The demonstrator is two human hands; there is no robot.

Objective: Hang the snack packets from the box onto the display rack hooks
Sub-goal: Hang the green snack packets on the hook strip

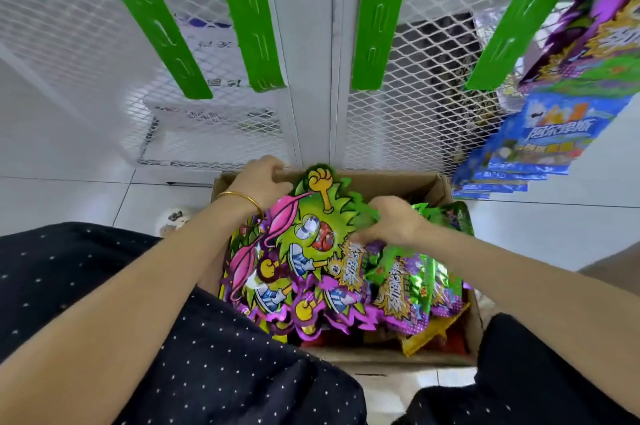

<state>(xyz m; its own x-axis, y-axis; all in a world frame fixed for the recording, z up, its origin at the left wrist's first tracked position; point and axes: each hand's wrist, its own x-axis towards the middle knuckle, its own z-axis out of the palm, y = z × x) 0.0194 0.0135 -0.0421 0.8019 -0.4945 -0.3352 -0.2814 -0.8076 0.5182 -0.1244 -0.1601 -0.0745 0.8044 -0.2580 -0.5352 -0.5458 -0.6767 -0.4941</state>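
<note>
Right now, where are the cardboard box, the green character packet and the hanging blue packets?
cardboard box [391, 183]: head view, on its far inner wall.
green character packet [306, 234]: head view, on the character's face.
hanging blue packets [550, 133]: head view, on the front packet's printed face.

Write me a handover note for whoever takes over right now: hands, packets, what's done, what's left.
Left hand: fingers curled at the far rim of the box; whether it grips the rim or a packet is unclear.
Right hand: dug into the snack packets, fingers curled round one.
The box sits on the floor below the mesh rack, full of packets.
Done: purple packets and blue packets hang at the right.
Left: the four green strips look bare where visible; no packet is lifted out yet.
</note>
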